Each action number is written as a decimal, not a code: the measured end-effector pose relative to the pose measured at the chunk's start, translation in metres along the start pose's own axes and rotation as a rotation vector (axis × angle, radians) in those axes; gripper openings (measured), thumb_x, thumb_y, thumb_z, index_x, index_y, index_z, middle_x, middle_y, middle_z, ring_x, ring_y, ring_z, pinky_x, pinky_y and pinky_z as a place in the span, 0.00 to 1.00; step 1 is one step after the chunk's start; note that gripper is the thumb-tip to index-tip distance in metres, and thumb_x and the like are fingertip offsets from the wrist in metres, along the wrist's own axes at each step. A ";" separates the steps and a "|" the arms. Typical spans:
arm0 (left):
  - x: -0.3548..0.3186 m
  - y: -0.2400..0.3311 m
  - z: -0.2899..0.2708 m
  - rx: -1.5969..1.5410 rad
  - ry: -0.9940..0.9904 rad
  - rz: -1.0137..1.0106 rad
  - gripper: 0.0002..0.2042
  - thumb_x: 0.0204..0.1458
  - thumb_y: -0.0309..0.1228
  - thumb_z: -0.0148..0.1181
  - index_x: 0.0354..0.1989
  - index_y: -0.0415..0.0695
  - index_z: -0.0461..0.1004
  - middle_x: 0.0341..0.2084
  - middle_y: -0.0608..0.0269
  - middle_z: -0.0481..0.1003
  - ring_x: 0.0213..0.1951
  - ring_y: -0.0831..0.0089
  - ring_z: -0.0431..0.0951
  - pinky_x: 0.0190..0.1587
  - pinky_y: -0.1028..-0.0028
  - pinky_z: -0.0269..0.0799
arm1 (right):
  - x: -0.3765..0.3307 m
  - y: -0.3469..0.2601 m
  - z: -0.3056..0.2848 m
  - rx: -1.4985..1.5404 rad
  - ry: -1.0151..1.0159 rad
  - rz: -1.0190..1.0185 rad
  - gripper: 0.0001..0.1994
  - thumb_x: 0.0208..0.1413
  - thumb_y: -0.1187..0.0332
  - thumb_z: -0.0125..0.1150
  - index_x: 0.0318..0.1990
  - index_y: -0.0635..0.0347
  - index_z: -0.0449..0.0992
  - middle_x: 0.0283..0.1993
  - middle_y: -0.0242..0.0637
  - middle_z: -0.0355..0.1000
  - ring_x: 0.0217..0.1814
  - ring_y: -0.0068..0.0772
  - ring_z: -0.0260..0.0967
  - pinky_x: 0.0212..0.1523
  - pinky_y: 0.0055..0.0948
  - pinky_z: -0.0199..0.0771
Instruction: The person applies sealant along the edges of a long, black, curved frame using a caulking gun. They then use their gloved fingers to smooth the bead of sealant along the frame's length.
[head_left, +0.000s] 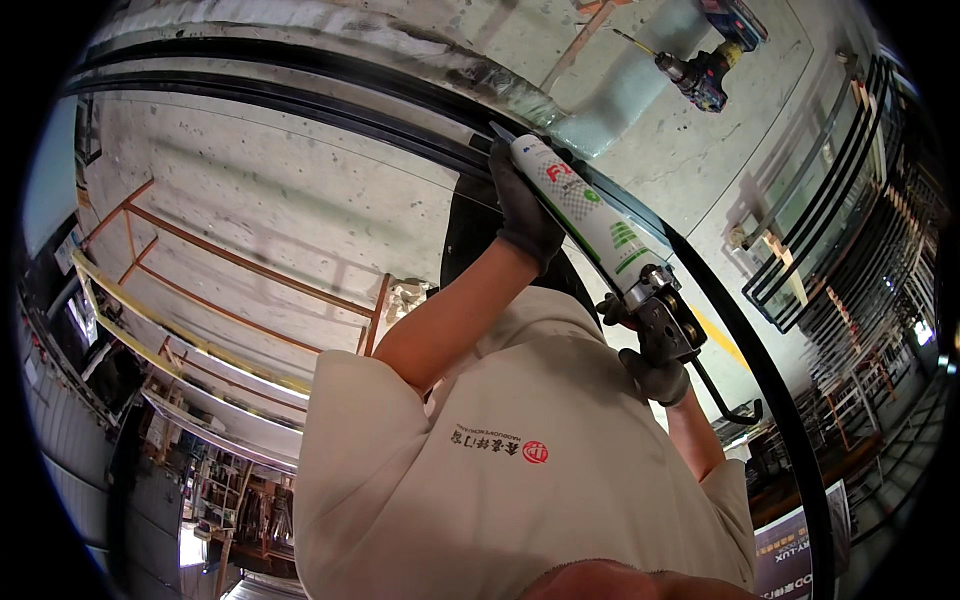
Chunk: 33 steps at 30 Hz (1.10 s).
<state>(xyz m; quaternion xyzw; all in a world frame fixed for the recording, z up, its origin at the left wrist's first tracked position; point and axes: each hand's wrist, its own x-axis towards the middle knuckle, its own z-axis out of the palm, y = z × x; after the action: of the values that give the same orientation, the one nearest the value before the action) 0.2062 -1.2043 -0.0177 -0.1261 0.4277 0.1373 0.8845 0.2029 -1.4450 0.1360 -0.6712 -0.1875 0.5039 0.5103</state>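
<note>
A caulking gun (pixel 655 310) holding a white sealant tube (pixel 585 205) with green and red print lies slantwise in front of my body. My left hand (pixel 525 205), in a dark glove, is closed around the front of the tube, close to its nozzle. At the rear, my gloved right hand (pixel 655 375) grips the gun's handle, partly hidden by the metal body. The bent pull rod sticks out past that hand. The nozzle end is at a long black frame bar (pixel 410 95), but I cannot tell whether they touch.
On the floor beyond the bar lies a cordless drill (pixel 705 70). Several black frames (pixel 830 210) lean at the right. A brown metal rack (pixel 260 250) and a yellow-edged panel (pixel 200 340) stand at the left. Another black bar (pixel 770 390) curves down the right side.
</note>
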 end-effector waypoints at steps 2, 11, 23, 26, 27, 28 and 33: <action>0.000 -0.001 -0.001 -0.006 -0.012 -0.002 0.26 0.57 0.61 0.44 0.33 0.49 0.73 0.27 0.61 0.77 0.31 0.61 0.80 0.38 0.59 0.78 | -0.001 0.001 0.000 -0.013 -0.002 -0.007 0.41 0.36 0.85 0.49 0.68 0.69 0.55 0.62 0.56 0.65 0.66 0.51 0.63 0.68 0.49 0.58; 0.002 0.002 -0.002 0.015 -0.020 0.014 0.26 0.58 0.61 0.43 0.32 0.50 0.72 0.26 0.61 0.77 0.30 0.62 0.80 0.38 0.60 0.78 | 0.017 -0.017 0.000 0.033 -0.059 -0.025 0.46 0.35 0.87 0.48 0.72 0.66 0.49 0.64 0.57 0.65 0.65 0.51 0.64 0.65 0.49 0.62; 0.003 0.011 0.002 -0.011 -0.055 0.026 0.24 0.58 0.59 0.44 0.35 0.50 0.73 0.27 0.62 0.76 0.31 0.60 0.80 0.39 0.58 0.79 | 0.003 0.009 -0.008 -0.133 -0.052 0.081 0.43 0.37 0.84 0.51 0.69 0.68 0.54 0.64 0.53 0.65 0.67 0.48 0.62 0.67 0.46 0.60; 0.004 0.013 0.001 -0.014 -0.077 0.025 0.23 0.58 0.59 0.44 0.36 0.50 0.73 0.28 0.62 0.77 0.32 0.60 0.80 0.39 0.58 0.79 | 0.005 0.006 -0.008 -0.201 -0.013 0.118 0.38 0.40 0.82 0.55 0.67 0.68 0.59 0.61 0.51 0.67 0.64 0.46 0.65 0.64 0.44 0.64; 0.004 0.013 0.002 -0.010 -0.078 0.024 0.23 0.58 0.59 0.44 0.36 0.50 0.73 0.28 0.62 0.77 0.33 0.60 0.80 0.39 0.58 0.79 | 0.006 0.004 -0.007 -0.208 -0.002 0.120 0.37 0.41 0.81 0.56 0.66 0.68 0.60 0.60 0.51 0.68 0.63 0.46 0.65 0.63 0.44 0.65; 0.004 0.013 0.003 -0.006 -0.079 0.023 0.23 0.58 0.59 0.44 0.36 0.51 0.73 0.28 0.61 0.77 0.33 0.60 0.80 0.39 0.58 0.79 | 0.009 0.002 -0.006 -0.207 0.011 0.116 0.37 0.41 0.81 0.57 0.65 0.67 0.61 0.60 0.50 0.68 0.62 0.46 0.66 0.62 0.43 0.65; 0.003 0.019 0.008 0.007 -0.082 0.028 0.24 0.58 0.59 0.43 0.37 0.50 0.72 0.28 0.61 0.77 0.32 0.60 0.80 0.39 0.59 0.79 | 0.019 -0.004 -0.001 -0.189 0.073 0.092 0.32 0.44 0.78 0.60 0.63 0.67 0.66 0.57 0.48 0.71 0.58 0.44 0.69 0.59 0.41 0.70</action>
<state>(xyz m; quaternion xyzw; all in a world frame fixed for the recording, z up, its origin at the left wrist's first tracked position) 0.2068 -1.1838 -0.0171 -0.1113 0.3932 0.1535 0.8997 0.2125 -1.4292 0.1301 -0.7420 -0.1845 0.4823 0.4275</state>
